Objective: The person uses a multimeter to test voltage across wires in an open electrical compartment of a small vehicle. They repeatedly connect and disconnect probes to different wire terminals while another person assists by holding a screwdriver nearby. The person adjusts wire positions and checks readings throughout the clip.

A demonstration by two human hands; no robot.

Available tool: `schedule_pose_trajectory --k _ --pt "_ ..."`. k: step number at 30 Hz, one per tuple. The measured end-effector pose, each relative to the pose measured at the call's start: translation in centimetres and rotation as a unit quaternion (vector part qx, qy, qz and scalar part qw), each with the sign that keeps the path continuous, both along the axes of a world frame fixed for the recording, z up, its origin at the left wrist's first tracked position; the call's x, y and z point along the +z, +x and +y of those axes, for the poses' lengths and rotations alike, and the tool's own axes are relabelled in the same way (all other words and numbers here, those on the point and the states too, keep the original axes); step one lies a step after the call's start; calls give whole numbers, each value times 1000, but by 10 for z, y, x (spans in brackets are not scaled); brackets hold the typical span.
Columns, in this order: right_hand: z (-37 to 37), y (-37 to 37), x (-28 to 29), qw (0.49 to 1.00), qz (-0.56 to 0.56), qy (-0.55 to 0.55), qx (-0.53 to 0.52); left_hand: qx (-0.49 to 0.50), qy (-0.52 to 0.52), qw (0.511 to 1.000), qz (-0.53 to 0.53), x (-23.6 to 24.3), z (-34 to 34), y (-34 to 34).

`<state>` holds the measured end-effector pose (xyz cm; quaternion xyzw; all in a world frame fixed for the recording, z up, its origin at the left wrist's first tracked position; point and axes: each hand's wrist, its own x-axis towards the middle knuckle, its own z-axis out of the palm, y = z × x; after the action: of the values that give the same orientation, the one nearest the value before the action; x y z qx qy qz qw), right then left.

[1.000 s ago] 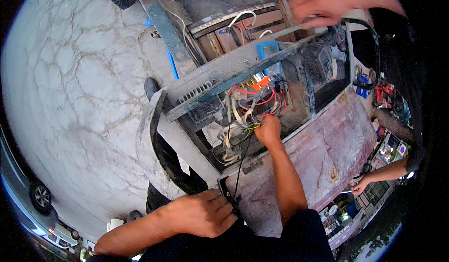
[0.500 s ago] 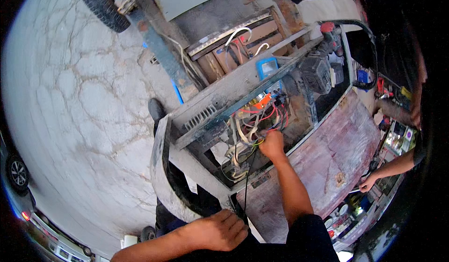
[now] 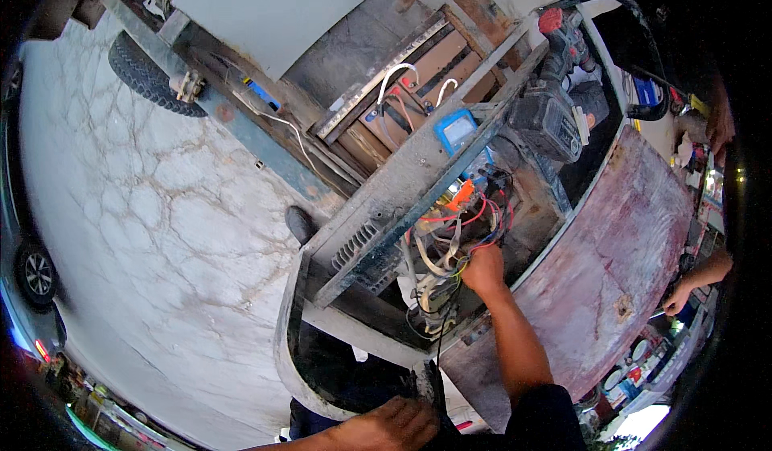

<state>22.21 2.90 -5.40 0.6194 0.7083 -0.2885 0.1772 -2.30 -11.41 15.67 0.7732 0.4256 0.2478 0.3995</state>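
Observation:
My right hand (image 3: pixel 483 268) reaches into an open metal compartment, its fingers closed among thin wires (image 3: pixel 460 264). Red wires (image 3: pixel 484 206) loop just beyond it, next to an orange part (image 3: pixel 461 196). Thicker pale cables (image 3: pixel 425 259) bunch up to the left of that hand. A thin black cable (image 3: pixel 445 322) runs from the bundle toward the near corner of the frame. My left hand (image 3: pixel 394 425) is curled at that corner, against the curved metal frame (image 3: pixel 287 338); what its fingers hold, if anything, is hidden. Behind the wires, a blue meter with a screen (image 3: pixel 458 131) leans on a crossbar.
Brown battery blocks (image 3: pixel 438 61) with cables sit beyond the crossbar (image 3: pixel 418 197). A cordless power tool (image 3: pixel 555 97) lies at the upper right. A worn reddish panel (image 3: pixel 595 282) slopes along the right side. Another person's hand (image 3: pixel 679 296) is at far right. A wheel (image 3: pixel 149 73) stands upper left.
The whole view has shifted, so the frame sits farther right and lower. My right hand stays at the wires, and my left hand stays curled by the near corner.

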Motion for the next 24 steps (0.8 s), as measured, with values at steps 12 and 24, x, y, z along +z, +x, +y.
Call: schedule_pose_trajectory --k 12,24 --pt "3 -19 9 990 127 61 -1 59 73 996 -9 9 7 -16" --pt "3 6 18 997 14 50 58 122 64 983 -121 -32 -41 66"
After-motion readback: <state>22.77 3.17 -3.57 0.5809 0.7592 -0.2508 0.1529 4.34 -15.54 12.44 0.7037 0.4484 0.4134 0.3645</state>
